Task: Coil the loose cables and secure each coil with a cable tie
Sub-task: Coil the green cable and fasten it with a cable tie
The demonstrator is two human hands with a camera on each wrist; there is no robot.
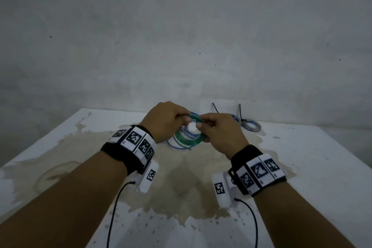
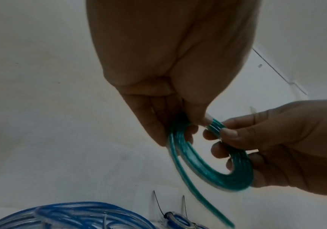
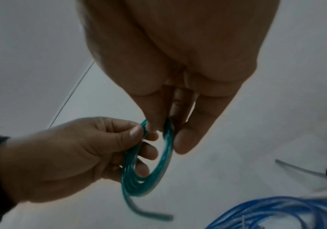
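Observation:
A green cable coil (image 1: 189, 137) of several loops hangs above the white table (image 1: 302, 167), held between both hands. My left hand (image 1: 182, 119) pinches its upper left part between thumb and fingers. My right hand (image 1: 201, 125) grips the right side, fingers through the loop. In the left wrist view the left hand (image 2: 193, 125) and the right hand (image 2: 276, 147) clasp the green coil (image 2: 207, 164), whose loose end (image 2: 217, 209) trails down. In the right wrist view the right hand (image 3: 167, 131) pinches the green coil (image 3: 144, 182) opposite the left hand (image 3: 70, 155).
A loose blue cable (image 1: 177, 146) lies on the table under the hands, and shows too as the blue cable (image 2: 70, 216) and the blue cable (image 3: 276, 213). A small tied blue coil (image 1: 251, 125) with black cable ties (image 1: 240, 111) sticking up sits near the wall. A brown stain (image 1: 181, 177) covers the table's middle.

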